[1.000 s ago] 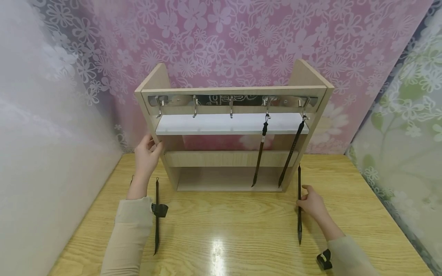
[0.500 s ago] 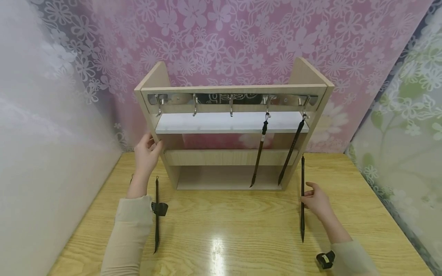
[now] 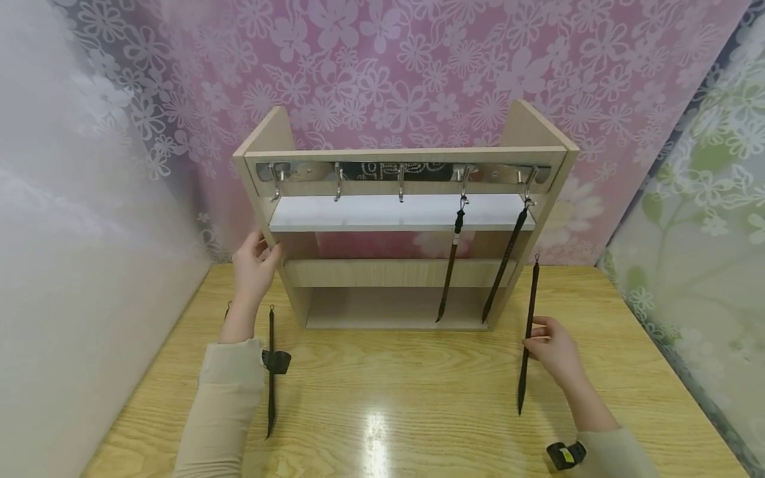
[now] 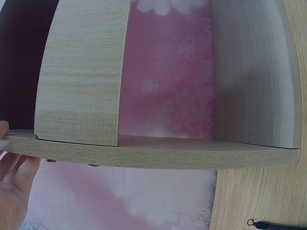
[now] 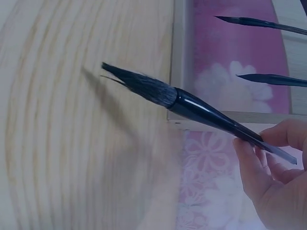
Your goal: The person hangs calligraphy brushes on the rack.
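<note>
My left hand point(image 3: 254, 267) grips the left side panel of a small wooden shelf point(image 3: 382, 274), thumb on one face and fingers on the other; the left wrist view shows this at its edge. To the shelf's right, my right hand point(image 3: 554, 348) pinches a dark calligraphy brush point(image 3: 532, 299) by its handle, hanging loop up. Its dark bristles point(image 5: 139, 86) look splayed in the right wrist view. From the shelf's right-hand hooks hang a brown-handled brush point(image 3: 449, 265) and a dark brush point(image 3: 505, 265), tips down.
A row of metal hooks point(image 3: 401, 182) runs along the shelf's top bar. On the wooden table point(image 3: 382, 385), a dark brush point(image 3: 271, 405) lies beside my left forearm. Another brush's loop point(image 3: 228, 307) shows behind that forearm, the remainder hidden. A flowered wall stands behind.
My right hand has moved slightly right, and the brush it holds has risen and tilted, its loop end going up and right. The left hand stays on the side panel.
</note>
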`<state>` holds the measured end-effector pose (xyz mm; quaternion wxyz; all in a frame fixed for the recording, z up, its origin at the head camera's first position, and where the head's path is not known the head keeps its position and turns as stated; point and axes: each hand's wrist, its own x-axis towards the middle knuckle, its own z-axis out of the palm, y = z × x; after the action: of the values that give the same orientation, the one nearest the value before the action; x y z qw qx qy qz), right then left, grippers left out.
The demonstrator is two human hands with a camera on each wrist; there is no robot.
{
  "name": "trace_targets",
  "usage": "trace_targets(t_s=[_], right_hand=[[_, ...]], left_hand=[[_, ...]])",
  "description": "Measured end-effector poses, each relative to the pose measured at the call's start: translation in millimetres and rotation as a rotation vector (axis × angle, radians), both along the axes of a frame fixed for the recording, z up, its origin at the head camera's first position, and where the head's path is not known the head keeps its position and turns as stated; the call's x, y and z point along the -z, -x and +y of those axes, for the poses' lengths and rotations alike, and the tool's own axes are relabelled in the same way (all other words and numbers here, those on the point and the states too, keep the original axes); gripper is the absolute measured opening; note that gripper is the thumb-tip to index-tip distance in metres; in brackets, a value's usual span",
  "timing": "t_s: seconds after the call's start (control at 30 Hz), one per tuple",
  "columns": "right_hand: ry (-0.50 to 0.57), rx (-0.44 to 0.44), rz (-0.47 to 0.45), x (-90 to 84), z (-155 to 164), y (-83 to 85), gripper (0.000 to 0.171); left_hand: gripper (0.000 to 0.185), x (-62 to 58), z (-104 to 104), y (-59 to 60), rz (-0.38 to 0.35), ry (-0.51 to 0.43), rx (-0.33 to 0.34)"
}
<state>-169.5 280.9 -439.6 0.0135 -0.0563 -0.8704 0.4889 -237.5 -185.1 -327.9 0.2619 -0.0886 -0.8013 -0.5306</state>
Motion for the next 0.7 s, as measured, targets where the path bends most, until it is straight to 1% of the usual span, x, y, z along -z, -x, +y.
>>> trace_targets(t_s=[0.17, 0.47, 0.57, 0.7], right_hand=[[0.026, 0.007, 0.039, -6.9, -0.7, -4.8, 0.047], [0.032, 0.009, 0.071, -20.1, -1.3, -13.5, 0.047], [0.030, 0.010, 0.099, -27.5, -3.6, -17.3, 0.046], [0.041, 0.005, 0.149, -36.8, -7.5, -21.2, 0.043]], left_hand=[[0.030, 0.4, -0.1, 0.0, -0.008, -0.009, -0.001], [0.031, -0.2, -0.7, -1.2, -0.024, -0.006, 0.008], [0.032, 0.4, -1.2, 0.0, -0.031, -0.014, 0.014], [0.031, 0.9, -0.9, 1.7, -0.034, -0.018, 0.001]])
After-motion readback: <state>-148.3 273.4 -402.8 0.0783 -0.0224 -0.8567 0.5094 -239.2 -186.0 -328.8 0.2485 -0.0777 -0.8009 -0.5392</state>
